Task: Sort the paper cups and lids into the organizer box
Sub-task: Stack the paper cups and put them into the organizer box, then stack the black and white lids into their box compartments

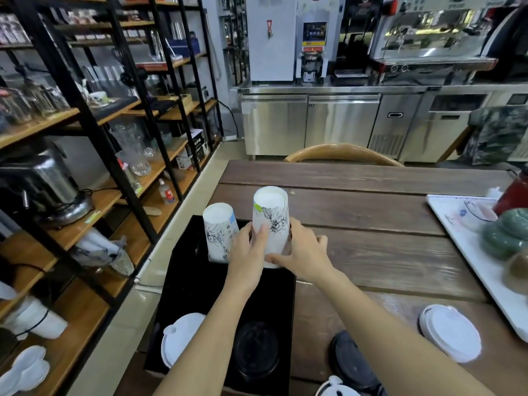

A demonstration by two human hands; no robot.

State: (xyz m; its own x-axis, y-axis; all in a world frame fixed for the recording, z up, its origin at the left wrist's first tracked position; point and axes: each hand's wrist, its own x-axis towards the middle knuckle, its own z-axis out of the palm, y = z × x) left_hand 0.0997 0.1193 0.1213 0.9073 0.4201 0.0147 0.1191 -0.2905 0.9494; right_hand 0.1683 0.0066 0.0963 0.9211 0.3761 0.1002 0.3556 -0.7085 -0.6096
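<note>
An upturned paper cup stack (271, 224) is clasped low by both the left hand (250, 252) and right hand (303, 250); light, crushable walls are judged to need gentle pressure.

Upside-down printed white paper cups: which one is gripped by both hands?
The right-hand upside-down printed white paper cup, clasped by left hand and right hand; the other cup stands untouched.
</note>
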